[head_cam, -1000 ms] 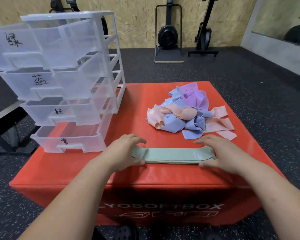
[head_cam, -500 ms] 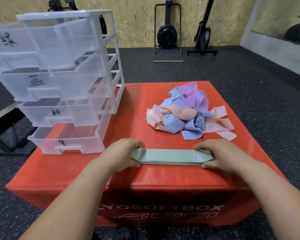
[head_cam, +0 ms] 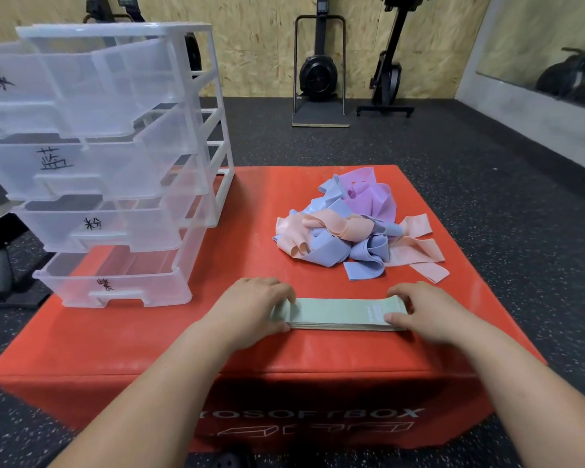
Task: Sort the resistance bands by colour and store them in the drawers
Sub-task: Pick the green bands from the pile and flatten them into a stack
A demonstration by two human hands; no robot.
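A stack of green bands is lying flat near the front edge of the red box, and the person is holding it at both ends. The left hand is curling its fingers over the left end of the stack, with the thumb pressing on the near side. The right hand is gripping the right end in the same way, fingers bent over the far edge and thumb lying on the near corner. Behind the stack, well apart from it, a loose pile of bands in blue, pink and purple is resting on the box. At the left side of the box a clear plastic drawer unit is standing, and its four drawers, each with a handwritten label, are sticking out toward the person.
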